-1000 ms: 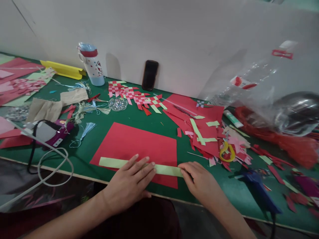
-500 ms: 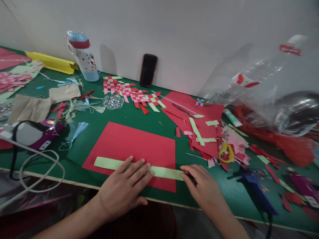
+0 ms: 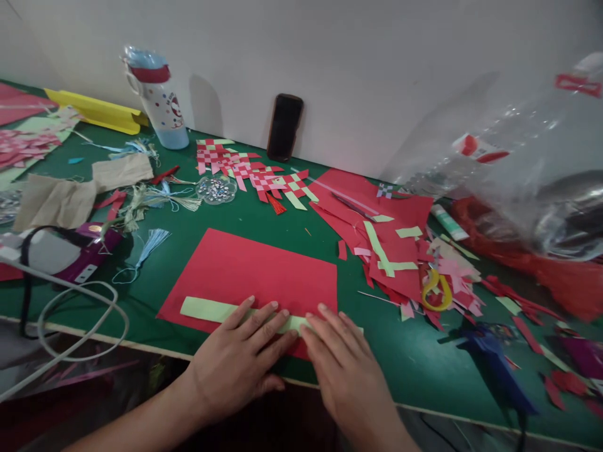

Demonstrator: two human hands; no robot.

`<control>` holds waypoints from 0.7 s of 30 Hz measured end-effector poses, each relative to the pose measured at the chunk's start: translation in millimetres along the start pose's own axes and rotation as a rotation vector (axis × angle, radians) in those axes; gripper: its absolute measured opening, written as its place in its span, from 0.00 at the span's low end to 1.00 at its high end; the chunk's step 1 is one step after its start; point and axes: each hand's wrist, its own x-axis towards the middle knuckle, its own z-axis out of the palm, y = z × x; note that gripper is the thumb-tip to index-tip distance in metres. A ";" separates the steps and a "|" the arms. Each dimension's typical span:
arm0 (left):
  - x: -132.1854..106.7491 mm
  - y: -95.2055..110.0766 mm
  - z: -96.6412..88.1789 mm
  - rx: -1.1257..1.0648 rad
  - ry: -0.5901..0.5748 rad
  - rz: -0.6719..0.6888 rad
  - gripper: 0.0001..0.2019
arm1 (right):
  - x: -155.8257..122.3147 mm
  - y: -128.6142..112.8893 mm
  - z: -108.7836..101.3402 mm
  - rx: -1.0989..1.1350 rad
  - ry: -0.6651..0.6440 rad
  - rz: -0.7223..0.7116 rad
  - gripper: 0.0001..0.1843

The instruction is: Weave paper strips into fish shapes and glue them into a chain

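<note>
A red paper sheet (image 3: 259, 273) lies flat at the table's front edge. Across its lower part runs a pale green paper strip (image 3: 207, 309), its right end reaching past the sheet's edge. My left hand (image 3: 245, 355) rests on the strip's middle, fingers stretched out and flat. Beside it, my right hand (image 3: 342, 361) lies over the strip's right part, fingers extended and pressing down. Both hands cover much of the strip and of the sheet's lower edge.
Right of the sheet are red paper scraps (image 3: 405, 282), yellow-handled scissors (image 3: 437, 290) and a blue glue gun (image 3: 497, 367). Woven paper pieces (image 3: 254, 172), a bead dish (image 3: 215, 189), a phone (image 3: 285, 127) and a bottle (image 3: 157, 100) stand or lie behind. A white cable (image 3: 110, 314) loops at left.
My right hand has let go of the strip's right end and moved left, flattening onto the strip beside my left hand. My left hand stays in place; the view shifts slightly.
</note>
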 end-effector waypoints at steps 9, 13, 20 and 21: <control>-0.7 -1.2 -3.6 0.018 0.031 -0.003 0.33 | 0.3 -5.5 18.8 -0.006 -0.040 -0.059 0.21; -9.6 -9.7 -4.1 0.032 0.077 -0.043 0.31 | 0.6 -5.6 18.0 -0.007 -0.033 -0.060 0.20; -21.4 -20.9 -6.6 0.074 0.047 -0.071 0.32 | 2.2 -6.3 18.8 0.001 -0.036 -0.058 0.21; -21.5 -20.9 -6.6 0.075 0.046 -0.069 0.32 | 2.2 -6.2 19.1 -0.007 -0.038 -0.060 0.21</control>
